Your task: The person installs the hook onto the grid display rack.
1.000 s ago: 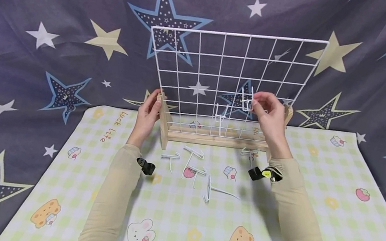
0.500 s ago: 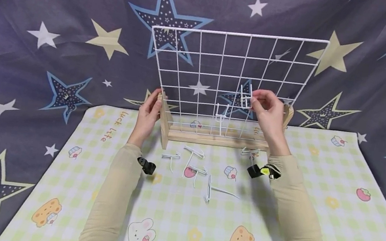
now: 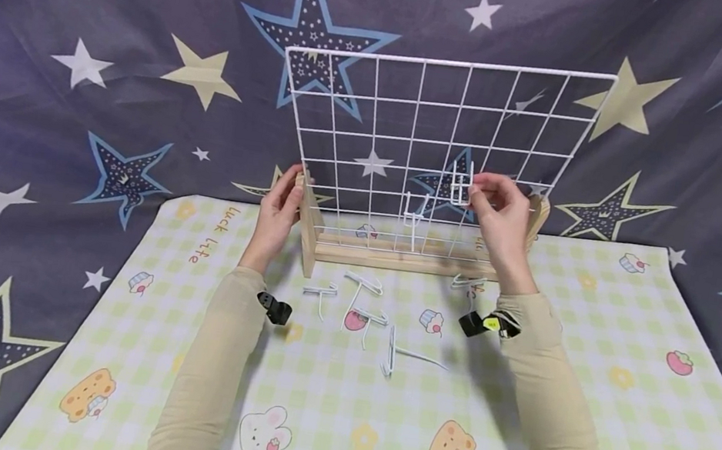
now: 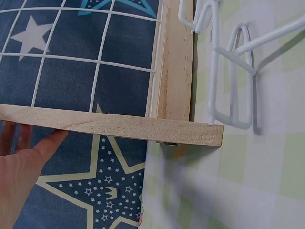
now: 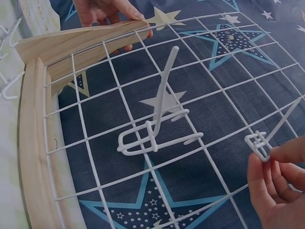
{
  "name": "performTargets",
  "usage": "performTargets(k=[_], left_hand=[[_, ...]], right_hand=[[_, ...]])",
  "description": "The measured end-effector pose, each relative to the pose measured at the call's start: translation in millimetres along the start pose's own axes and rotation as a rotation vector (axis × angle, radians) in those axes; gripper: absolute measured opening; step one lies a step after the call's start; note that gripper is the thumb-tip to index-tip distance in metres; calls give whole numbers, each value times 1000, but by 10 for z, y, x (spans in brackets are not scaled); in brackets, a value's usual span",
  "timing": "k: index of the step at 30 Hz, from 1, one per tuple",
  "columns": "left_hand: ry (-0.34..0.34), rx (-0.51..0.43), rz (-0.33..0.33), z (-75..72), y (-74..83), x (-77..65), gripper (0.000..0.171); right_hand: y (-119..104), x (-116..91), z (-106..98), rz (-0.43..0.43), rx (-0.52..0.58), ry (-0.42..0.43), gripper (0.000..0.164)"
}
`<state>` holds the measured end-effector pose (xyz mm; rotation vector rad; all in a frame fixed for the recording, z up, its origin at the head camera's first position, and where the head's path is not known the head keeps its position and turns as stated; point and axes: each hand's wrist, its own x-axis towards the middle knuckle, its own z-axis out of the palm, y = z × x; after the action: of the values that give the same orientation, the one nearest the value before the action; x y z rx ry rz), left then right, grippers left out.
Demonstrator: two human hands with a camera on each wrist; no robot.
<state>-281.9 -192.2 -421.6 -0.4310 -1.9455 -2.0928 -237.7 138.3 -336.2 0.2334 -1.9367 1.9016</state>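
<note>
In the head view, the right hand (image 3: 502, 215) had its thumb and fingertips closed in a pinch on one side of a white wire hook, the held hook (image 3: 461, 185), just beyond its fingertips and in front of the grid panel (image 3: 417, 101). Half a second earlier that hook had leaned; now it stood more upright, its two prongs up, and the hand had dropped very slightly. The left hand (image 3: 276, 212) had not visibly moved: it gripped the near-left side piece of the wooden stand (image 3: 397, 262), well apart from the right. Left of the right hand and lower, the mounted hook (image 3: 414, 225) hung on the grid as before. The loose hooks (image 3: 364, 284), also unchanged, lay on the checked cloth (image 3: 369, 405) between the hands and nearer the person, one of them close to the right wrist.

In the left wrist view, the left hand's fingers went behind the stand's side piece, the grid rising on the far side of the wood. Loose hooks showed well past the hand.

In the right wrist view, the right hand's thumb and fingers met on the held hook's frame; whether it was seated on the grid could not be told. The mounted hook sat apart from those fingers, and the left hand's fingers wrapped the side piece beyond it.
</note>
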Motion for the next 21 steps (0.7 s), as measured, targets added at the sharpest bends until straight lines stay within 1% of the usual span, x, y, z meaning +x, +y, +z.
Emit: performTargets(k=[2,8,10,14,21], left_hand=[[0,-1,0,-2,-4,0,45],[5,-15,-25,2,19,-2,46],[5,-17,-29,1,19,2,46],[1,-16,-23,1,23,5,46],[6,4,-21,-7,12,-3,46]], right_hand=[[49,4,-1,11,3,-6,22],[351,66,-30,11,28,-12,21],[379,63,-35,9,33,-18,20],[355,44,-41,10,39,-38,20],[137,-51,-19,10,12,-64,20]])
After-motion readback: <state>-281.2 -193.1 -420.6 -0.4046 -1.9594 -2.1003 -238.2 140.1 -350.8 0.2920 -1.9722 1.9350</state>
